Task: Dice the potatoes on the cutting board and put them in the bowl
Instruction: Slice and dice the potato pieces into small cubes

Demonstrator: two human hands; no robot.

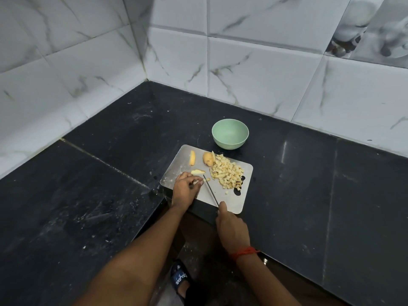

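Mid-dicing, judging by the board (234, 202). Pinches a small piece (197, 183) down near the left edge with the curled fingers of the left hand (186, 187). Grips the knife (210, 191) by its handle in the closed right hand (230, 230) at the near edge, blade running far-left, tip just beside the left fingertips. Has a heap of dice (227, 172) on the right of the board, a half potato (208, 159) touching the heap's far-left side, a slice (192, 157) at far left and a strip (198, 171) just beyond the left hand. Shows nothing in the bowl (229, 145) (just past the board's far edge, on the bench (309, 173)). Next, probably: short cuts across the pinched piece, fingertips tucked back from the blade; then strip, slice and half; only then scooping dice into the bowl.
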